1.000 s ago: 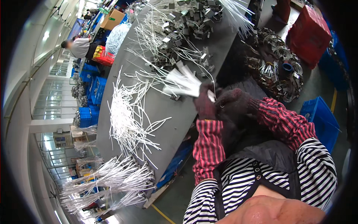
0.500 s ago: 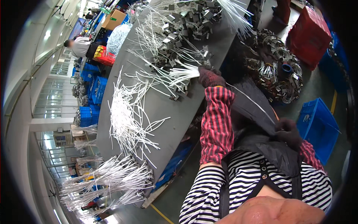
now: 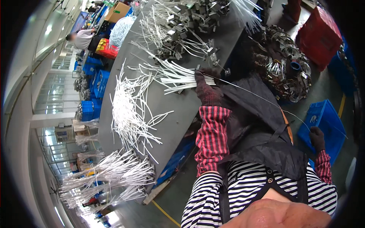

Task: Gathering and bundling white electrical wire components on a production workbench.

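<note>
My left hand (image 3: 208, 91), in a dark glove and plaid sleeve, is closed around a bundle of white cables (image 3: 176, 79) at the table's right edge. Out to the right, my gloved right hand (image 3: 317, 138) is closed on one end of a thin pale wire (image 3: 266, 99). This wire runs in a long shallow curve across my lap from the bundle. Small metal connectors (image 3: 212, 53) hang on cable ends just beyond my left hand. A loose pile of white cables (image 3: 131, 112) lies on the grey table (image 3: 176, 127), left of the bundle.
A heap of metal connectors and cables (image 3: 192, 19) covers the far table. Beside me sits a round mass of coiled wires (image 3: 281, 68). A blue crate (image 3: 321, 114) stands near my right hand, red crates (image 3: 319, 36) behind. Tied cable bundles (image 3: 110, 176) overhang the near table end.
My right hand has swung outward to the right, drawing the wire into a longer span. My left hand has shifted slightly left and nearer with the bundle.
</note>
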`<state>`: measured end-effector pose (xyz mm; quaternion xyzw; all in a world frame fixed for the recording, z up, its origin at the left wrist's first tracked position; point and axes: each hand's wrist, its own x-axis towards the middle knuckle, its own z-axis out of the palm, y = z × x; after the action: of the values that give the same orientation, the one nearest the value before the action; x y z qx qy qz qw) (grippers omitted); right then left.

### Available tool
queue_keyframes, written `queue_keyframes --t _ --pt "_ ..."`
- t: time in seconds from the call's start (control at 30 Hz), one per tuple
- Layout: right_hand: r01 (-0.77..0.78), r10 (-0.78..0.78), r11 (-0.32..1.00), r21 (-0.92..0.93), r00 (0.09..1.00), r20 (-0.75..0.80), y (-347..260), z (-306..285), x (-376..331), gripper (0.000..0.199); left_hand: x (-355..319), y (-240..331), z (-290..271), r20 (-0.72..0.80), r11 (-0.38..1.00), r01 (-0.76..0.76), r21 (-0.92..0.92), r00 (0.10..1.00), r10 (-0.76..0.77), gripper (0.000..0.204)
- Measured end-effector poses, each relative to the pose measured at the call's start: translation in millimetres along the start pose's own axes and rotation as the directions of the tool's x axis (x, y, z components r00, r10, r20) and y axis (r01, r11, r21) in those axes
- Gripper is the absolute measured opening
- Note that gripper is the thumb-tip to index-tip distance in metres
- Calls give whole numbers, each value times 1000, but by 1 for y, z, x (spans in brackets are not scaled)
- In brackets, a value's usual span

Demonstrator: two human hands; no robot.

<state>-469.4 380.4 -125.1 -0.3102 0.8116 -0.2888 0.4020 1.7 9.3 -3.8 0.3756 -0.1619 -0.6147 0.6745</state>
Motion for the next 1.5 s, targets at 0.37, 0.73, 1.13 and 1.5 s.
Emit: queue_keyframes --t 0.37,0.73,1.13,1.5 --pt "-57 58 996 63 998 -20 1 -9 -2 25 -3 34 21 -121 991 -107 85 986 116 29" --pt "333 -466 865 376 811 353 -241 168 33 58 -24 -5 5 107 895 -100 434 993 59 38" --pt "724 -883 469 506 369 290 -439 317 51 55 13 51 -14 -90 588 -54 807 973 213 31" --pt "991 -884 45 -130 100 457 -492 306 84 29 5 87 -28 -73 892 -117 437 984 165 25"
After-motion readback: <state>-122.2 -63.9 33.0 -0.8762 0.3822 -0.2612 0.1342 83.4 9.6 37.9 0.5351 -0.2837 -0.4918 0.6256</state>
